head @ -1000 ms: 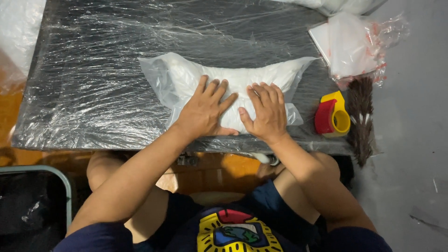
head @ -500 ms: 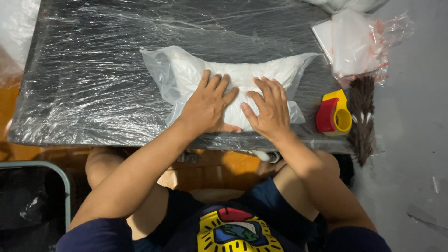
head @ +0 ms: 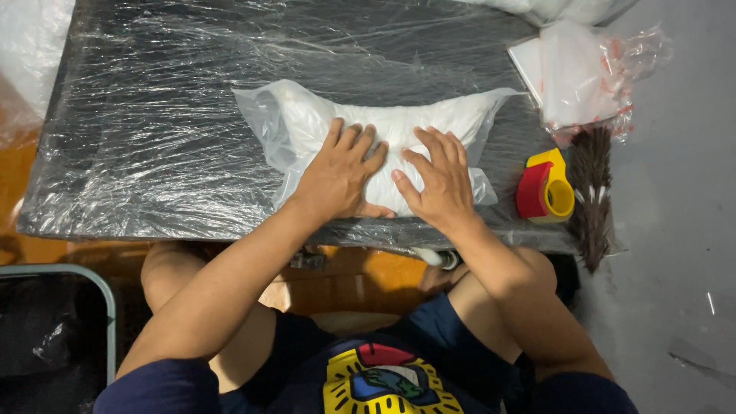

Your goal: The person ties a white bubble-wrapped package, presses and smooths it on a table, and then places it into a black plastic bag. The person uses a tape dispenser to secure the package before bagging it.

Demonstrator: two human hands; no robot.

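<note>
Your left hand (head: 337,172) and right hand (head: 438,180) press spread, flat, on the white bagged cushion (head: 383,126) (table's (head: 138,153) near edge). Likely risk: uneven pressure slides it off the slick film.

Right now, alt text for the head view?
Both hands, left hand and right hand, press flat on a white filled plastic bag on a film-wrapped dark table. A red-and-yellow tape dispenser and a brown brush lie to the right.
</note>
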